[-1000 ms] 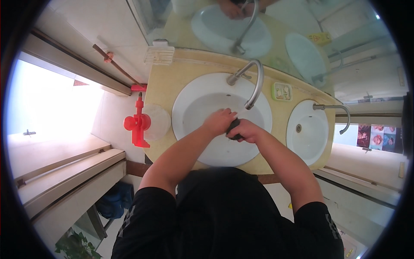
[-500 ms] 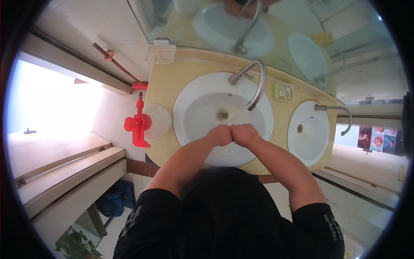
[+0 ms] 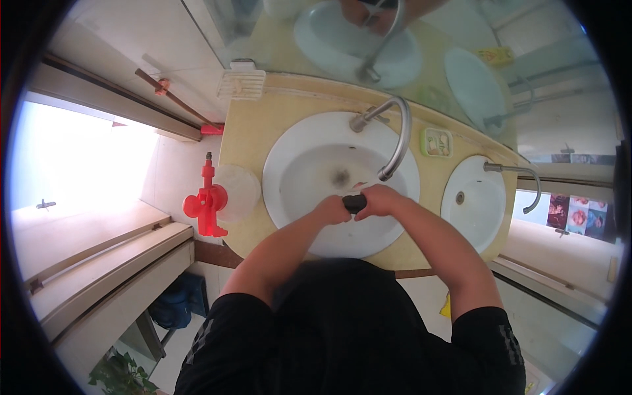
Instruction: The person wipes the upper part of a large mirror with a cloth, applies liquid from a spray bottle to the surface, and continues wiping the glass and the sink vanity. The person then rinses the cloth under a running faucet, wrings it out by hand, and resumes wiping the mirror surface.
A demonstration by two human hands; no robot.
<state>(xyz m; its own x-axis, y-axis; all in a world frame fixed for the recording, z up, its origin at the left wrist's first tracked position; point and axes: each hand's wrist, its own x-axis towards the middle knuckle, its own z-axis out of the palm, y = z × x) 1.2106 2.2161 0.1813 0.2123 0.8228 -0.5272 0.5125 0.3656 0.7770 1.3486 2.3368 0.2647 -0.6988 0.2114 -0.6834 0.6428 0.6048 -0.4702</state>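
Over the near part of the white oval sink [image 3: 280, 141], my left hand [image 3: 332, 210] and my right hand [image 3: 383, 199] meet, fingers closed. Between them shows a small black object [image 3: 355, 203] with a rounded end; both hands grip it, and its kind cannot be made out. A small reddish-and-white bit [image 3: 359, 185] pokes out beyond it, beside my right hand. The curved metal faucet [image 3: 405, 131] arches over the basin, its spout just beyond my right hand. The sink's drain [image 3: 340, 177] lies farther in.
A second, smaller sink [image 3: 484, 217] with its own faucet [image 3: 526, 169] sits to the right. Between the sinks stands a green-rimmed soap dish [image 3: 437, 142]. A red clamp-like fixture [image 3: 207, 203] is at the counter's left edge, a white rack [image 3: 241, 84] at the back left, below a mirror [image 3: 434, 33].
My hands, pressed together before, have parted slightly and turned, so the black object and the reddish bit now show between them. The view has shifted a little.
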